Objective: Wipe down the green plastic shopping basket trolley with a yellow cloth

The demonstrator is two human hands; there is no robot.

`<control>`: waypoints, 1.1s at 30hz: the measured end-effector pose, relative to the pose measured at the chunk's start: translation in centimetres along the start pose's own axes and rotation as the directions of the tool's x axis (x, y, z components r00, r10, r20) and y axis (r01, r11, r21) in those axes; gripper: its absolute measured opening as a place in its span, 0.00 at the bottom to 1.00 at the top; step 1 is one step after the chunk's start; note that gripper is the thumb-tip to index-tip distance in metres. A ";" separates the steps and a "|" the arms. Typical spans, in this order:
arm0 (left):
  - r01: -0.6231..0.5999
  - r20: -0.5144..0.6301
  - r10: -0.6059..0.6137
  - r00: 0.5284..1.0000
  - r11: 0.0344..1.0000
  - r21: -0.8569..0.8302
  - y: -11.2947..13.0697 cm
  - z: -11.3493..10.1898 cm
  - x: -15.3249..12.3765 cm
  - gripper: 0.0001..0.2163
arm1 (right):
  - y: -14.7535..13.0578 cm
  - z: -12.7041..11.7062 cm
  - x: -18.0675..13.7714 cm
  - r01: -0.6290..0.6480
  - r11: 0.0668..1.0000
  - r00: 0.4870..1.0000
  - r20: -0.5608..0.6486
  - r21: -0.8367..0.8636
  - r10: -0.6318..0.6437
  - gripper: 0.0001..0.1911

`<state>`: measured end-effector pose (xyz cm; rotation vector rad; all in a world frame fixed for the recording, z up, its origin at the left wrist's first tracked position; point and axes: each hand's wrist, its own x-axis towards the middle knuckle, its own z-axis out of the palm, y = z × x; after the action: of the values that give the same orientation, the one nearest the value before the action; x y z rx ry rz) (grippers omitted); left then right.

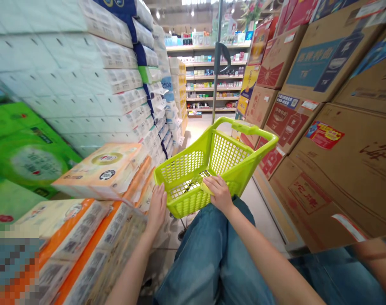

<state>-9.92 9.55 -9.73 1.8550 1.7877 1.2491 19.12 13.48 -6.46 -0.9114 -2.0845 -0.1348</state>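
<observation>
A lime-green plastic shopping cart [240, 163] stands in a shop aisle in front of me, its basket bare inside. My right hand [219, 192] reaches into the near end of the basket and pinches a small yellow-green item [206, 187] against the rim. My left hand [157, 207] lies flat, fingers apart, on the outer left wall of the basket, next to orange-and-white tissue packs [85, 228]. My knee in blue jeans [212, 250] is raised just under the cart.
Stacked white tissue packs [94, 76] and green packs [24, 156] wall the left side. Brown cardboard boxes [345, 161] are piled high on the right. A narrow floor strip [196, 131] runs ahead to far shelves [208, 80] and a metal pole [216, 63].
</observation>
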 end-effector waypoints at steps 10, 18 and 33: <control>-0.294 0.069 0.296 0.953 0.837 0.462 4.7 -0.4 -7.0 0.32 | 2.1 -3.5 -0.3 -0.008 0.991 0.992 0.122 -0.133 0.024 0.37; -0.237 0.053 0.258 0.965 0.763 0.601 5.7 0.4 -8.0 0.37 | -7.6 1.5 0.2 -0.267 0.959 0.956 0.097 -0.099 0.276 0.37; -0.228 0.036 0.258 0.966 0.771 0.594 6.1 0.6 -8.0 0.39 | -2.1 -3.2 0.8 -0.339 0.924 0.923 0.127 -0.174 0.363 0.41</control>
<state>-4.27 1.28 -8.79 2.4776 2.2036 0.8516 19.51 11.16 -3.35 -1.4145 -2.0340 -0.0287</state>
